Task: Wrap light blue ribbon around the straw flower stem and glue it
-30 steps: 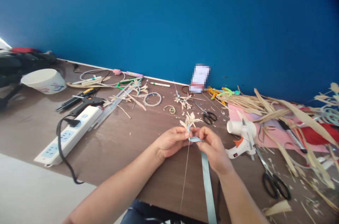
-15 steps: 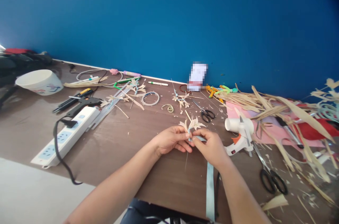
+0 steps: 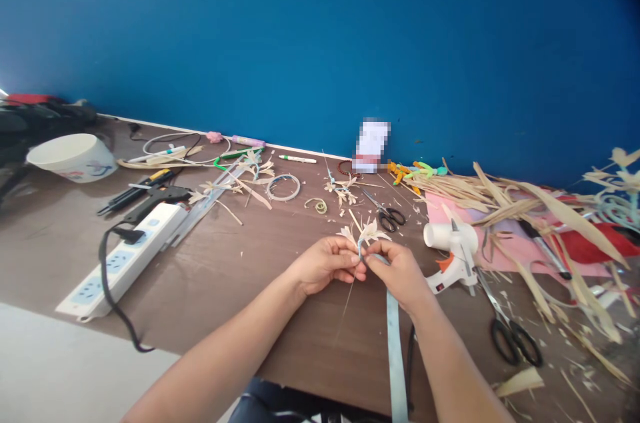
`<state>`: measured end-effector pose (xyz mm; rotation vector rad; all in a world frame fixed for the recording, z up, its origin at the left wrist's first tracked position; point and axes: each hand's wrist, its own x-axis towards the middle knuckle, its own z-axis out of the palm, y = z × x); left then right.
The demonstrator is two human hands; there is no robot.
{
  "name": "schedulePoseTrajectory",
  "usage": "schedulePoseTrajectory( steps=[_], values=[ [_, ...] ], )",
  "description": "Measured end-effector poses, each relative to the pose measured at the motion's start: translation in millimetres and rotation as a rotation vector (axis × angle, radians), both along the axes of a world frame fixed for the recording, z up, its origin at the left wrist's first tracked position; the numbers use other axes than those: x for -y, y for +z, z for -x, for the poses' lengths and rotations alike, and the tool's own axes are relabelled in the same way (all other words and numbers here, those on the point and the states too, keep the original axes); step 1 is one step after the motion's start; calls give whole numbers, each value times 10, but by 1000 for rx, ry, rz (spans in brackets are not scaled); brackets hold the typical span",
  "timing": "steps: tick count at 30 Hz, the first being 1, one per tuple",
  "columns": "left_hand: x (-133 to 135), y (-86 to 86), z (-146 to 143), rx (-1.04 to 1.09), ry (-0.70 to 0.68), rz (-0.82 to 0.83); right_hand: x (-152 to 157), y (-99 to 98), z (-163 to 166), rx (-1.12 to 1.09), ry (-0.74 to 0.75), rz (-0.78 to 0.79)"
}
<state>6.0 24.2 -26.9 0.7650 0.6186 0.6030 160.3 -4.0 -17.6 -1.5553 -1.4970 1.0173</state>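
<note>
Between my two hands is a small cream-coloured flower spray (image 3: 371, 231), its stem wrapped in pale blue and a thin wire pointing down below my fingers. My left hand (image 3: 330, 266) pinches this stem from the left, fingers closed. From the right, my right hand (image 3: 395, 270) closes on a pale blue ribbon-like tape (image 3: 397, 356) where it meets the stem. The tape's long end hangs down past the table's front edge. Small scissors (image 3: 387, 215) with black handles lie just beyond the flowers.
A white hot glue gun (image 3: 457, 256) and larger scissors (image 3: 510, 330) lie to the right, among dry husk strips (image 3: 505, 200). On the left are a power strip (image 3: 125, 260), a black glue gun (image 3: 157, 200) and a white bowl (image 3: 75, 156). A blue wall (image 3: 300, 43) stands behind.
The flower spray has turned slightly between my fingers, and its wire end now slants further down to the left. Both hands stay in nearly the same place.
</note>
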Motion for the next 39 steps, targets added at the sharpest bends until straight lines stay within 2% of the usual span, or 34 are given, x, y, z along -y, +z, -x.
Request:
schedulePoseTrajectory(
  steps=[7,18,25,31,39],
  values=[
    [-8,16,10,4,7,20,-18,-23,-20,-50,-7,-18],
    [-15,18,16,11,23,32,-6,58,-5,41,-16,-7],
    [-24,22,22,4,25,33,-8,45,-15,81,-30,-21],
    [-25,-9,6,-37,76,42,1,57,-9,123,-20,-37],
    [-15,-11,-22,-85,167,-16,26,103,34,-48,24,-11]
  ],
)
